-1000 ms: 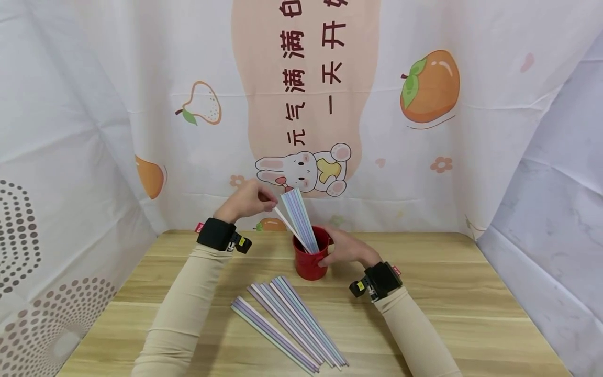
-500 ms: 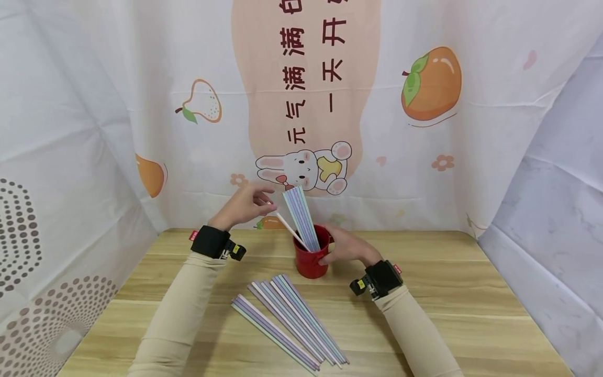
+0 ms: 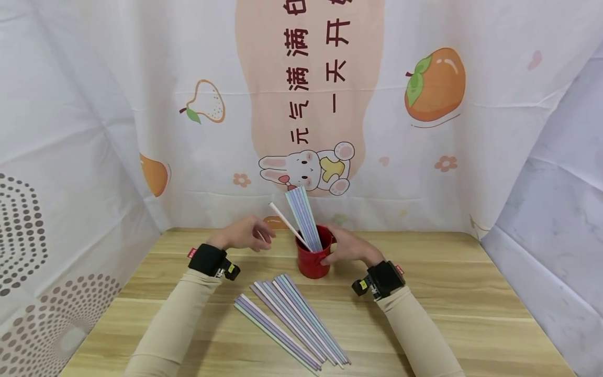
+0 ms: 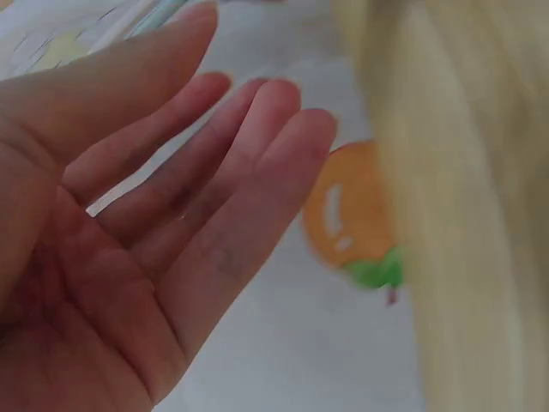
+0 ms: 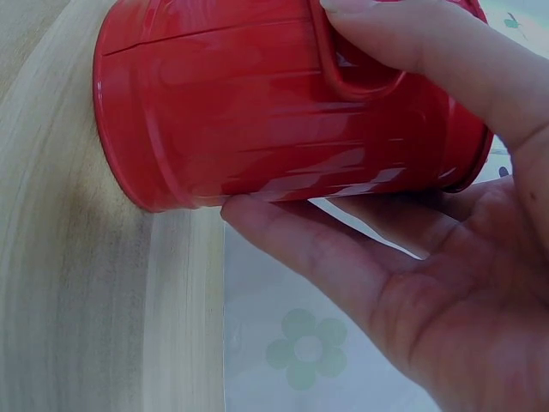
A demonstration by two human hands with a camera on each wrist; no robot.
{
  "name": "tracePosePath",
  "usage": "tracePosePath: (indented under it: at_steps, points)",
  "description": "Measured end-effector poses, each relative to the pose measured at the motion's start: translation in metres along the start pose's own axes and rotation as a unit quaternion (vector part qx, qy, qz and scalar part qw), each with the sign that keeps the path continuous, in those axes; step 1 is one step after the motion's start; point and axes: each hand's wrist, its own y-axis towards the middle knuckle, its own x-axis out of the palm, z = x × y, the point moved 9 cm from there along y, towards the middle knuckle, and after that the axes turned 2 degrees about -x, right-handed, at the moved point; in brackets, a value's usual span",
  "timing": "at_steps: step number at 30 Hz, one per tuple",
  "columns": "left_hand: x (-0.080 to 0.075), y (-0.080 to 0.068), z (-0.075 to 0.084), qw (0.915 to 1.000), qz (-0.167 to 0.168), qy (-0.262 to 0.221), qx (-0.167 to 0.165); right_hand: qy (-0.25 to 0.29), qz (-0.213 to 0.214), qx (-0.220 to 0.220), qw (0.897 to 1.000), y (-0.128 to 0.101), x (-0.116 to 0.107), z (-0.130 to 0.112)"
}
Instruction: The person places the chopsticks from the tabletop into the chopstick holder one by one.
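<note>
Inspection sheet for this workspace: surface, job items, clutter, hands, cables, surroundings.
Surface: wood-grain tabletop.
Job's things: red cup, upright, holding a leaning straw bundle and one pale straw splayed left; loose straws fanned on the tabletop.
Clutter: nothing seen.
Hands: left hand holds nothing, left of the red cup; right hand grips the red cup.
Cables: nothing seen.
Surroundings: printed curtain behind, dotted cloth at left, marbled sheet at right.

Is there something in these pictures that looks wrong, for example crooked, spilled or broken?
One pale straw leans apart from the tight bundle in the red cup. The rabbit printed on the curtain behind lies sideways. I see nothing spilled or broken.
</note>
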Motion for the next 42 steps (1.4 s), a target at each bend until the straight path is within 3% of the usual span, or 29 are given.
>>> tracePosePath:
  at_steps: [5, 9, 15, 21, 29, 37, 42]
  points:
    - [0.042, 0.013, -0.004, 0.9972, -0.067, 0.028, 0.017, -0.003, 0.000, -0.001, 1.000, -0.001, -0.001, 0.001]
    - [0.065, 0.024, -0.004, 0.9931, -0.084, 0.057, 0.059, -0.002, -0.002, -0.003, 1.000, 0.000, 0.000, 0.002]
    - [0.087, 0.033, -0.006, 0.9895, -0.091, 0.057, 0.097, -0.001, -0.003, -0.004, 1.000, 0.001, 0.001, 0.002]
    - [0.101, 0.037, -0.013, 0.9907, -0.105, 0.041, 0.077, 0.011, -0.006, -0.005, 1.000, 0.001, 0.002, 0.001]
    - [0.105, 0.038, -0.017, 0.9904, -0.116, 0.054, 0.053, 0.011, 0.001, -0.008, 1.000, 0.001, -0.001, 0.000]
    - [0.090, 0.023, -0.003, 0.9814, -0.138, 0.071, 0.113, 0.012, -0.001, -0.004, 1.000, -0.001, 0.000, -0.001]
    - [0.067, 0.014, -0.002, 0.9896, -0.119, 0.047, 0.065, 0.011, -0.001, -0.002, 1.000, -0.002, -0.001, -0.001]
